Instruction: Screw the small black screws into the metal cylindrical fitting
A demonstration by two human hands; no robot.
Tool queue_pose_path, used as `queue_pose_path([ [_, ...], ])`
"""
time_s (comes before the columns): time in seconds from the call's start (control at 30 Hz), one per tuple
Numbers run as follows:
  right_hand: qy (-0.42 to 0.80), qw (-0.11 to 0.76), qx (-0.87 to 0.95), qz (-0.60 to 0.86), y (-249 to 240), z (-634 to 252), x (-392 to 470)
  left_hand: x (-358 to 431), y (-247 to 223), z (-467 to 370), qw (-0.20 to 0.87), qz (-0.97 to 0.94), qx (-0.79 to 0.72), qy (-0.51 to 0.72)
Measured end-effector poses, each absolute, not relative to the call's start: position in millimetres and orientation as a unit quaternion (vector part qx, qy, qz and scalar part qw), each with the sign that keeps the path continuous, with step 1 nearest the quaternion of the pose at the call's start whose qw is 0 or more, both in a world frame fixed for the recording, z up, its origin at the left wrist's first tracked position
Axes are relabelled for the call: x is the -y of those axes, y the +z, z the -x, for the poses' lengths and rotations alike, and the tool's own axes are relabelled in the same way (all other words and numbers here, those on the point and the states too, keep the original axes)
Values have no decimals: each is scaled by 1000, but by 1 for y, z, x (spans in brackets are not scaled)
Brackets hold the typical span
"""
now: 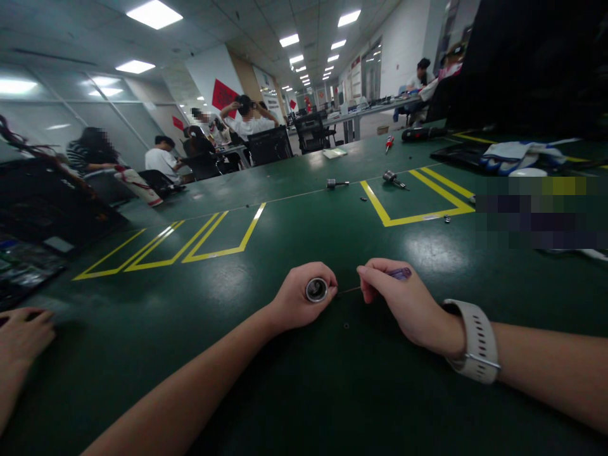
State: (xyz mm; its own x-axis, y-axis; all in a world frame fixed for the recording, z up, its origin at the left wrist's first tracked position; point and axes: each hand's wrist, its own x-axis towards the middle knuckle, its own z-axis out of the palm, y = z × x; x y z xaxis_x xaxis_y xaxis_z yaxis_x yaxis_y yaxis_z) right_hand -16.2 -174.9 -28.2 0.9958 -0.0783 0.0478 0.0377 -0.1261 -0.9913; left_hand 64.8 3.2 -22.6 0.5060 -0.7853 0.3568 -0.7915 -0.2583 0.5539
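Note:
My left hand point(304, 296) is wrapped round a round metal cylinder point(316, 290), its open end facing up toward me. To the right, my right hand point(396, 297) grips a purple-handled tool point(400, 273), and a thin shaft points left toward my left hand. The shaft's tip ends close to the left fingers, apart from the cylinder's opening. A small dark ring point(346, 325) lies on the green table point(266, 392) just below the gap between my hands.
Two metal parts point(337, 183) point(394, 180) lie farther back near yellow tape point(386, 221). A red screwdriver point(389, 144) and gloves point(520, 155) are beyond. Another person's hand point(26, 335) rests at the left edge. Several people sit in the background.

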Motion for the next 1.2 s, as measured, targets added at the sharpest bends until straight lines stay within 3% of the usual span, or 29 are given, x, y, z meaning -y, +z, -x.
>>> queue_pose_path([
  [0.33,-76,721,-22,688,-27,12,175,-4,-19,-61,297,-799,522,-24],
  [0.5,-128,764,39,631,-24,14,178,-5,-22,-65,345,-793,502,18],
  [0.6,-126,720,128,670,-21,22,179,-5,-26,-67,347,-811,468,49],
  [0.8,-166,527,266,790,-11,35,171,-3,-30,-66,309,-842,436,76],
  [0.93,-178,484,265,815,-12,36,166,-2,-29,-65,293,-845,438,89],
  [1.2,-37,610,163,774,-13,28,172,-2,-29,-66,268,-841,461,95],
])
